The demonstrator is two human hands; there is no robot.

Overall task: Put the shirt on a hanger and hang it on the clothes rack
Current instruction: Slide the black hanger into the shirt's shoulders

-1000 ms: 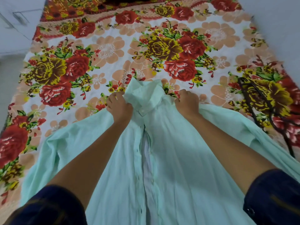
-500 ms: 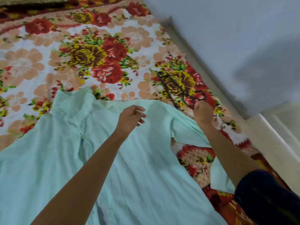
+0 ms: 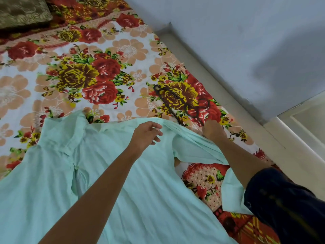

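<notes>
1. Mint shirt (image 3: 123, 182) lies spread flat on the floral bedsheet (image 3: 52, 81), collar toward the far end – not on anything yet.
2. Left hand (image 3: 146, 133) hovers over the shirt's shoulder, fingers loosely curled, holding nothing.
3. Right hand (image 3: 212, 128) reaches just past the shirt to the black hanger (image 3: 177, 101) – fingertips touching it, grip I can't tell.
4. So: hanger not inserted, rack not in sight. Basically everything's left.

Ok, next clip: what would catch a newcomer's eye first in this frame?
The pale mint shirt spread across the loud floral bedsheet dominates. Near its shoulder hangs the left hand, fingers loosely curled. The right hand reaches the dark hanger lying on the sheet towards the wall.
</notes>
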